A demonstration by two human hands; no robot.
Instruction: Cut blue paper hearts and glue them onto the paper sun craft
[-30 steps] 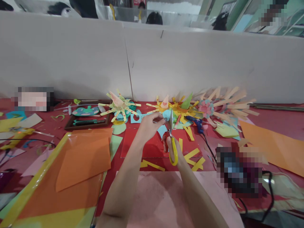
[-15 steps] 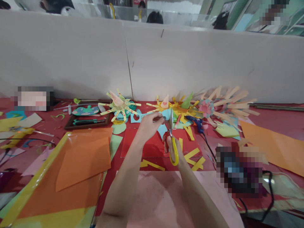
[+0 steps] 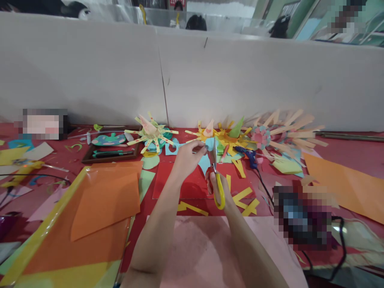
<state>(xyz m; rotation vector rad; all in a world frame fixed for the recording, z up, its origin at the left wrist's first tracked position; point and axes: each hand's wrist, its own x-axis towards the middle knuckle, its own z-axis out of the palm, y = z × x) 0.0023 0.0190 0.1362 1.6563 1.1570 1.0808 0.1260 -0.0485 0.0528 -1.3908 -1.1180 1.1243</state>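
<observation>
My left hand (image 3: pixel 192 155) pinches a small light blue piece of paper (image 3: pixel 209 143) between thumb and fingers. The scissors (image 3: pixel 220 190), with yellow handles, are gripped in my right hand (image 3: pixel 213 182), blades pointing up and away from me at the edge of that paper. Whether the blades are closed on the paper is hard to make out. Another light blue scrap (image 3: pixel 204 163) shows just below my left fingertips. Beneath both hands lies a red sheet (image 3: pixel 168 182), with yellow paper strips (image 3: pixel 242 194) scattered over its right part.
Paper sunbursts with cones (image 3: pixel 150 130) stand along the white partition (image 3: pixel 105 76). A blue glue gun (image 3: pixel 249 155) lies to the right, a yellow glue gun (image 3: pixel 25 171) at far left. Orange sheets (image 3: pixel 108 200) lie left. A brown tray (image 3: pixel 109 158) holds pens.
The scissors and my right hand have shifted very slightly left, and the blades look closer together. The small blue piece has turned a little in my left hand.
</observation>
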